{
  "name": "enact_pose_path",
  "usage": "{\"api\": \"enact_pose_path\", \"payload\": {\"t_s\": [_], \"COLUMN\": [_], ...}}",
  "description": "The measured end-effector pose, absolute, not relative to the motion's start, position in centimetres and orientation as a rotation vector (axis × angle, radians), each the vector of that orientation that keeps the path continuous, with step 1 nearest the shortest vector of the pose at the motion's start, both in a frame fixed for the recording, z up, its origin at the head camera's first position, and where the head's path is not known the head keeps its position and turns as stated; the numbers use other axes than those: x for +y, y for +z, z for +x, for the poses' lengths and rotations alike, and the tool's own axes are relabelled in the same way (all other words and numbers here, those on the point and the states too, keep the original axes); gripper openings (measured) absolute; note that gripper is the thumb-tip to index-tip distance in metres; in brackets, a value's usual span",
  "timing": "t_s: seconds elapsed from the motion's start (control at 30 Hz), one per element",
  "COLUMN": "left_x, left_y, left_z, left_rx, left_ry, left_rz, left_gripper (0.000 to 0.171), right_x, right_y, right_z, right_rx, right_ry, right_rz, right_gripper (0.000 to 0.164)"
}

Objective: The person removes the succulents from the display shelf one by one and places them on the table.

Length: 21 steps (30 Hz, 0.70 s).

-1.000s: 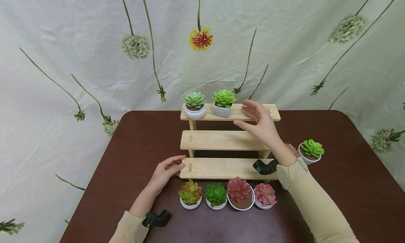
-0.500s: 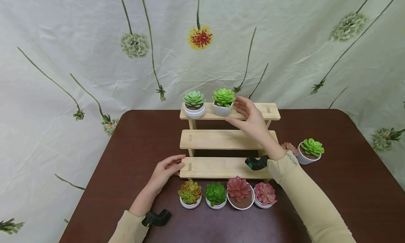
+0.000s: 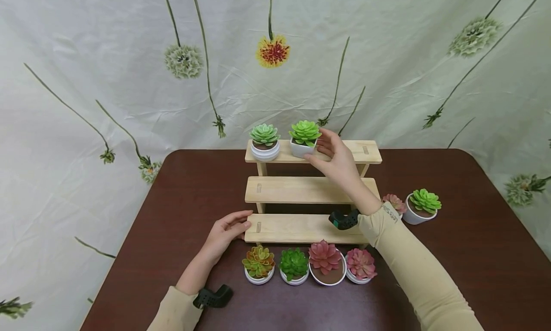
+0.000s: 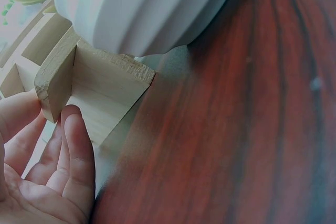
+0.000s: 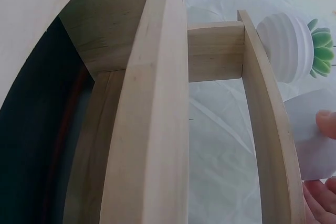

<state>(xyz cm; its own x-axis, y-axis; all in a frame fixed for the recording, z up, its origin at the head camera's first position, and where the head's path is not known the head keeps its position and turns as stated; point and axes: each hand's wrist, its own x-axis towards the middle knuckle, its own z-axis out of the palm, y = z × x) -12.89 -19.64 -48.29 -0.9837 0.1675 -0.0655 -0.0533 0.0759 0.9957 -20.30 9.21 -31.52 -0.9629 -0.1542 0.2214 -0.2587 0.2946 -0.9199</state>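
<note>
A tiered wooden shelf with three boards stands on the table. My left hand pinches the left end of its lowest board; in the left wrist view the thumb and fingers lie on opposite sides of the board end. On the top board my right hand holds a bright green succulent in a square white pot. In the right wrist view the thumb presses one side of this pot, with fingers at another side. A pale green succulent in a round ribbed pot stands left of it.
In front of the shelf sit an orange-green succulent, a dark green one, a large pink one and a small pink one. Right of the shelf are another pink succulent and a green one. A floral cloth hangs behind.
My right hand has moved left along the top board to the square pot, and its thumb now touches the pot. The left hand has stayed at the lowest board.
</note>
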Motion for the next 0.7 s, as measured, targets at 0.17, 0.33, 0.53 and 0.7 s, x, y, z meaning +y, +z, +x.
{"api": "enact_pose_path", "payload": {"t_s": [0.17, 0.33, 0.53, 0.7], "left_x": [-19.6, -19.6, -19.5, -19.6], "left_y": [-48.0, -48.0, -48.0, -47.9], "left_z": [-12.8, -12.7, -12.8, -12.8], "left_rx": [2.173, 2.172, 2.177, 2.177], "left_ry": [2.017, 2.016, 2.018, 2.017], "left_rz": [0.105, 0.102, 0.112, 0.116], "left_gripper": [0.042, 0.041, 0.04, 0.041], "right_x": [8.9, 9.3, 10.9, 12.4], "right_y": [-30.8, -31.5, -33.7, -34.4], "right_z": [-19.7, -19.8, -20.6, -20.2], "right_rx": [-2.472, -2.43, -2.361, -2.351], "right_ry": [1.749, 1.771, 1.797, 1.765], "right_rz": [0.374, 0.391, 0.433, 0.436], "right_gripper": [0.064, 0.063, 0.064, 0.062]}}
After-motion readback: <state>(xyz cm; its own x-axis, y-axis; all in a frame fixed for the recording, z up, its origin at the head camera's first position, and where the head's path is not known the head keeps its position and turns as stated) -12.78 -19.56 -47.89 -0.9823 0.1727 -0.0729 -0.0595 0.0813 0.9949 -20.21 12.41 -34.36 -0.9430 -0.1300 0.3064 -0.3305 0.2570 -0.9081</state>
